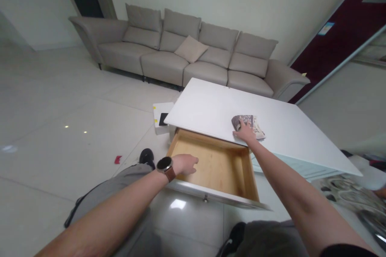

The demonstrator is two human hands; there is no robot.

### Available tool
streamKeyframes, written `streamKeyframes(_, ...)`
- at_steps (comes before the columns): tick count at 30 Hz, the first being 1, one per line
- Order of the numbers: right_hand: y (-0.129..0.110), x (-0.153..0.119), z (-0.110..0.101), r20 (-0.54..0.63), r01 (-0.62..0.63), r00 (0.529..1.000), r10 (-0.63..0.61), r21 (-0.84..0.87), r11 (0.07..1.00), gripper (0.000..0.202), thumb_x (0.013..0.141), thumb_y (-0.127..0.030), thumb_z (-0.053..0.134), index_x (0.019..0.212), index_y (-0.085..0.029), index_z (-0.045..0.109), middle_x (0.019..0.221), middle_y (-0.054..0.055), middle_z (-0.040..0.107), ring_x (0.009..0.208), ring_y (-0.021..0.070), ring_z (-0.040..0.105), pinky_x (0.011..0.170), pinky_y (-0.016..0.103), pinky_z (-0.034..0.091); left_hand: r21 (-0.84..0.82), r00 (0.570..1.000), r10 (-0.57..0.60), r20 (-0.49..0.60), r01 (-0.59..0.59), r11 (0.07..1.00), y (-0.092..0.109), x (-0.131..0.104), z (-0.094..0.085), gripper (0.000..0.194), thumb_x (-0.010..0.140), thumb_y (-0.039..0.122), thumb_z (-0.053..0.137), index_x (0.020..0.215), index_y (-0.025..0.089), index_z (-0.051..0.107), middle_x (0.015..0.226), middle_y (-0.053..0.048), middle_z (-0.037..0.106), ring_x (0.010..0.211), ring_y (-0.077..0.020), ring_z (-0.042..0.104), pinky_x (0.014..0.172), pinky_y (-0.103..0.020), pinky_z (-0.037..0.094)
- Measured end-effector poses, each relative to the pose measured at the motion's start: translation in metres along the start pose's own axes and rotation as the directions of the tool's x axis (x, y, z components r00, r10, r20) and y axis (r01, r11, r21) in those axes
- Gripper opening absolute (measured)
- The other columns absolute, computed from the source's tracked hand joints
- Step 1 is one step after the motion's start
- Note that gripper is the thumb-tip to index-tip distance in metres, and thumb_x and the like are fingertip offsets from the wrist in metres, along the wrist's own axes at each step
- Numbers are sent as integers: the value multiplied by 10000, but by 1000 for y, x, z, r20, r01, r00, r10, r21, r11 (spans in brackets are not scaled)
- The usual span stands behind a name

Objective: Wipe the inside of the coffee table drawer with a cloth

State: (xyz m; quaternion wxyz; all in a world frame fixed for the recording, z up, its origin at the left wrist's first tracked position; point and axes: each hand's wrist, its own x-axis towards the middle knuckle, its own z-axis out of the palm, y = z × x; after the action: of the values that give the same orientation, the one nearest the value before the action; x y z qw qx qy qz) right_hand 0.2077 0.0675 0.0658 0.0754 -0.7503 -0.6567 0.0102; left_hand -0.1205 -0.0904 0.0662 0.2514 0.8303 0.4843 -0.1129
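A drawer (211, 164) with a bare wooden inside is pulled out from the white table (217, 102). My left hand (185, 164), with a watch on its wrist, hovers over the drawer's left front part; its fingers are loosely bent and apart, with nothing seen in them. On the tabletop near the drawer lies a folded, dark-and-cream patterned cloth item (258, 129). My right hand (245, 131) is over its left part, thumb and fingers spread and touching it. The undersides of those fingers are hidden.
A long grey sofa (163, 62) with a loose cushion (191, 49) stands behind the table. A white box (159, 128) with a dark flat thing on it is left of the table. A small red scrap (118, 160) lies on the tiled floor.
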Motion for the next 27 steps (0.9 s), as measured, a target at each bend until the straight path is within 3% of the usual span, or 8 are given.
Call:
streamKeyframes(3, 6, 2, 1, -28, 73, 997, -72, 0, 997, 518, 908, -122, 581, 1426, -105, 574, 1166, 300, 677, 1031, 307, 677, 878, 475, 459, -4, 998, 5, 58, -5, 1000, 1, -2, -3, 481, 909, 305, 573, 1365, 178, 654, 1368, -197, 680, 1220, -360, 665, 958, -444, 532)
streamKeyframes(8, 12, -23, -23, -93, 181, 980, -175, 60, 982, 451, 919, -126, 526, 1351, -136, 655, 1027, 179, 748, 889, 255, 679, 833, 399, 477, -302, 982, -49, -182, -8, 953, 6, 8, -8, 452, 903, 296, 570, 1309, 126, 669, 1225, -202, 733, 1156, -367, 678, 984, -465, 503)
streamKeyframes(10, 4, -50, -33, -131, 220, 971, -202, 139, 966, 486, 903, -145, 530, 1375, -172, 646, 1010, 127, 762, 869, 250, 689, 831, 366, 505, -619, 966, -89, -244, -85, 781, 14, 16, -7, 453, 910, 334, 578, 1302, 118, 646, 1231, -190, 724, 1145, -325, 678, 996, -425, 497)
streamKeyframes(13, -17, -109, -36, -192, 352, 934, -301, 357, 865, 522, 858, -132, 521, 1361, -198, 649, 1059, 100, 771, 903, 264, 713, 864, 383, 548, -963, 972, -137, -190, -158, 218, 35, 26, -2, 490, 902, 461, 624, 1298, 172, 609, 1386, -177, 643, 1222, -300, 637, 946, -394, 526)
streamKeyframes(15, -33, -154, -32, -220, 459, 889, -402, 429, 778, 576, 840, -113, 515, 1395, -224, 620, 1218, 98, 742, 1038, 272, 706, 944, 408, 548, -975, 984, -92, -153, -166, -148, 51, 29, 6, 513, 853, 515, 698, 1251, 200, 625, 1410, -158, 628, 1236, -297, 622, 906, -390, 546)
streamKeyframes(17, -46, -192, -24, -161, 526, 842, -515, 459, 716, 657, 839, -98, 516, 1477, -253, 544, 1347, 98, 686, 1140, 272, 678, 976, 420, 549, -915, 984, -63, -167, -179, -361, 65, 30, 16, 499, 775, 495, 797, 1140, 177, 677, 1282, -148, 698, 1147, -277, 653, 879, -373, 553)
streamKeyframes(24, -45, -228, -28, -41, 600, 740, -671, 492, 631, 645, 948, -345, 618, 1557, -263, 425, 1485, 131, 573, 1324, 315, 558, 1072, 514, 505, -779, 963, -224, -148, -253, -574, 79, 30, 34, 178, 705, 186, 788, 864, 118, 740, 888, -63, 773, 803, -173, 692, 826, -285, 545)
streamKeyframes(27, -35, -212, -44, -112, 534, 807, -581, 560, 633, 463, 997, -347, 550, 1452, -264, 532, 1379, 111, 644, 1260, 288, 593, 1080, 506, 493, -738, 972, -199, -122, -223, -637, 79, 31, 26, 209, 715, 139, 689, 911, 106, 754, 922, -87, 791, 836, -209, 722, 879, -330, 566)
